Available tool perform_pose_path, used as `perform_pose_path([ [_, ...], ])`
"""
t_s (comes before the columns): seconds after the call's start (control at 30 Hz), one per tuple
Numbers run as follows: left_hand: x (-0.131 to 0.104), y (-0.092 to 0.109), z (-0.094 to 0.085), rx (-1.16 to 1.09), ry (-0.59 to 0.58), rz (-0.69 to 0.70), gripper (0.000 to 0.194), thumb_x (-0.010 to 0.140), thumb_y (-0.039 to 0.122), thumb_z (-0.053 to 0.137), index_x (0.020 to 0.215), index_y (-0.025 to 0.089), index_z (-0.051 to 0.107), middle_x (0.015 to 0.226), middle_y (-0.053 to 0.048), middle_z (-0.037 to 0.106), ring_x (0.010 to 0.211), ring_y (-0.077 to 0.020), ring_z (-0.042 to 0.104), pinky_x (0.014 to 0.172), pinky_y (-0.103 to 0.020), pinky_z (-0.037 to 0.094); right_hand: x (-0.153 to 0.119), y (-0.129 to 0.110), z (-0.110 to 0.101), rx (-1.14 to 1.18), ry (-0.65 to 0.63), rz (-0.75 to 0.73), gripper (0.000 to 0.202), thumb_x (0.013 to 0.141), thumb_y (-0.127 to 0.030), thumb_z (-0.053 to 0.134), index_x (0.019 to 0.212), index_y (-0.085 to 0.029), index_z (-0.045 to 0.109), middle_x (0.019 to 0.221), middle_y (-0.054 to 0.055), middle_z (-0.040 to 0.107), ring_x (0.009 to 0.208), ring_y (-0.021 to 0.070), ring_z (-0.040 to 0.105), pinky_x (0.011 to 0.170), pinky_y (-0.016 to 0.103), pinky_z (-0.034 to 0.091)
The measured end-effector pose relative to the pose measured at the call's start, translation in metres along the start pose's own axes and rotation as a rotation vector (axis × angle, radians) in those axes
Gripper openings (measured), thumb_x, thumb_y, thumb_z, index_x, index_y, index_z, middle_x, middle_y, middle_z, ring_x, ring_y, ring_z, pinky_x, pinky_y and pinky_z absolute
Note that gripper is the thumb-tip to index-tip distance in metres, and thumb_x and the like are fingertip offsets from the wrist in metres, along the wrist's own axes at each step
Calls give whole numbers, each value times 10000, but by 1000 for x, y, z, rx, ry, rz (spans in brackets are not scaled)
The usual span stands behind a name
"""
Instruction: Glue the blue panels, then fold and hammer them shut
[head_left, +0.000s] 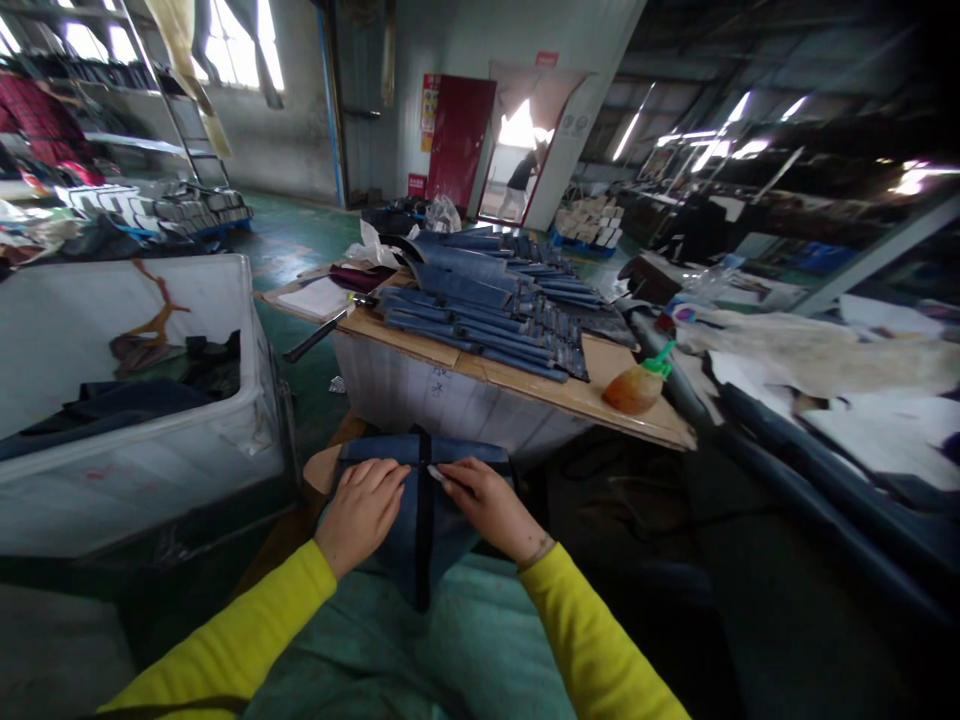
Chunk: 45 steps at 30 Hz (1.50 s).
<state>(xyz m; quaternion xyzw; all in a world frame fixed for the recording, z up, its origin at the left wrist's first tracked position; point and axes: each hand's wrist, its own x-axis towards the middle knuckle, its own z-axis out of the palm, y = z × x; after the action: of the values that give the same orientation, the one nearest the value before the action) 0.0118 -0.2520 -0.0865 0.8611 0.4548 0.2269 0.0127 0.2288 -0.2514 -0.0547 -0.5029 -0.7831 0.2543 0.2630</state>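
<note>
A dark blue piece of material [457, 535] with a black band [424, 520] down its middle lies over my lap. My left hand [365, 508] rests on it, left of the band, with its fingers bent together at the band's edge. On the right side, my right hand [487, 503] pinches a small pale object [434, 472] against the band. Its exact form is too small to tell. Stacked blue pieces [480, 310] lie on a cardboard-topped table [480, 372] in front of me.
An orange-brown bottle [634, 390] with a green top and a black-handled hammer [319, 335] are on the table. At left stands a white bin [255, 420] holding dark cloth. Rolled dark material [817, 480] lies at right. A person [45, 120] is far left, another [520, 178] in the doorway.
</note>
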Motion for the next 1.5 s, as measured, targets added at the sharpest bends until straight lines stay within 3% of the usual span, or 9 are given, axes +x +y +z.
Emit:
perform_pose_path([
  [0.23, 9, 4, -4, -25, -41, -48, 207, 901, 206, 421, 1053, 181, 559, 1042, -67, 576, 988, -221, 494, 852, -370, 395, 8, 0, -11, -17, -126, -50, 269, 882, -210, 483, 1106, -208, 632, 986, 45, 607, 937, 138, 561, 860, 253, 435],
  [0.47, 18, 12, -9, 64, -58, -107, 164, 904, 221, 419, 979, 176, 558, 915, -64, 563, 898, -224, 490, 768, -365, 393, 10, -6, -13, -89, -132, -70, 265, 887, -199, 467, 1090, -212, 637, 978, 47, 615, 914, 137, 573, 834, 243, 443],
  [0.7, 27, 25, -11, 31, -93, -2, 213, 892, 166, 429, 1048, 196, 570, 955, -56, 561, 937, -222, 476, 781, -376, 372, 13, -12, -13, -152, -136, -32, 263, 884, -186, 464, 1077, -211, 641, 945, 44, 624, 875, 129, 592, 797, 223, 453],
  [1.0, 25, 20, -7, 3, -135, 35, 222, 856, 104, 453, 1021, 176, 582, 1086, -52, 583, 1015, -222, 475, 864, -389, 365, 13, -29, 5, -372, -60, 80, 229, 895, -173, 430, 974, -205, 643, 927, 50, 610, 859, 132, 598, 773, 212, 455],
  [1.23, 23, 17, 4, -12, -111, 52, 289, 856, 88, 430, 1106, 158, 558, 1163, -69, 578, 1083, -212, 476, 933, -386, 353, 14, -32, 15, -471, -28, 115, 276, 890, -141, 412, 1057, -231, 612, 943, 56, 611, 852, 147, 589, 707, 217, 466],
  [1.5, 21, 19, 0, -18, -136, 26, 309, 858, 112, 439, 1146, 151, 543, 1195, -72, 570, 1091, -233, 474, 935, -405, 337, 15, -30, 25, -625, 1, 108, 370, 857, -94, 425, 1190, -203, 542, 1037, 79, 597, 888, 201, 547, 650, 276, 481],
])
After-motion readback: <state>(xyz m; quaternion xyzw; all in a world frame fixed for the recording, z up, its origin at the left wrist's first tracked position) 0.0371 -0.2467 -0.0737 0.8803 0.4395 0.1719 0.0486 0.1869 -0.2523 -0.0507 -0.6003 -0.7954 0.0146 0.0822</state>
